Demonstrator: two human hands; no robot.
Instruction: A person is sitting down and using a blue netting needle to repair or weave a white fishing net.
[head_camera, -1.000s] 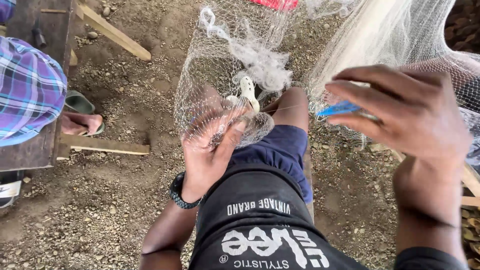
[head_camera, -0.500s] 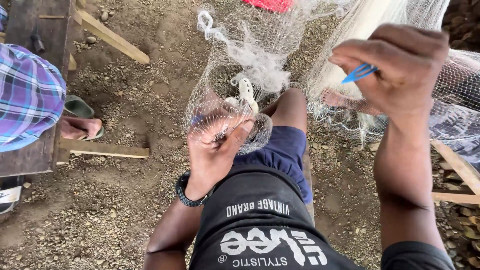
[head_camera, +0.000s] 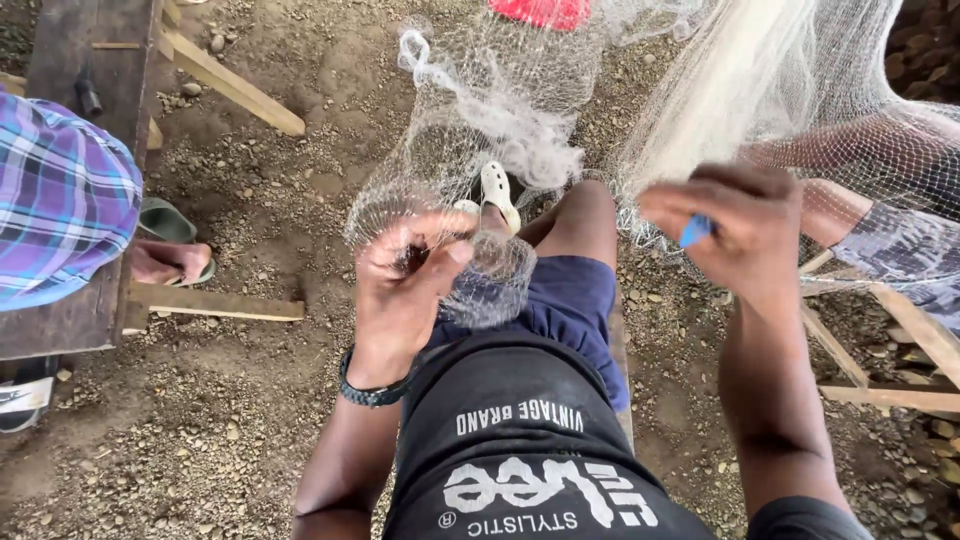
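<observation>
Left hand (head_camera: 405, 290) fingers clamp bunched fishing net (head_camera: 480, 150); right hand (head_camera: 745, 230) fingers pinch a blue netting needle (head_camera: 695, 231).

You've got two hands up, the left hand (head_camera: 405, 285) and the right hand (head_camera: 735, 230), and one blue tool (head_camera: 695, 231) showing between the right fingers. One white net (head_camera: 520, 120) hangs across your knee, bunched in several folds. One dark bracelet (head_camera: 372, 392) sits on your left wrist. Down below there's one white sandal (head_camera: 497, 193) on your foot. Off to the side, one other person in a plaid shirt (head_camera: 60, 200) shows one bare foot (head_camera: 165, 262) on one green sandal (head_camera: 160, 220).
</observation>
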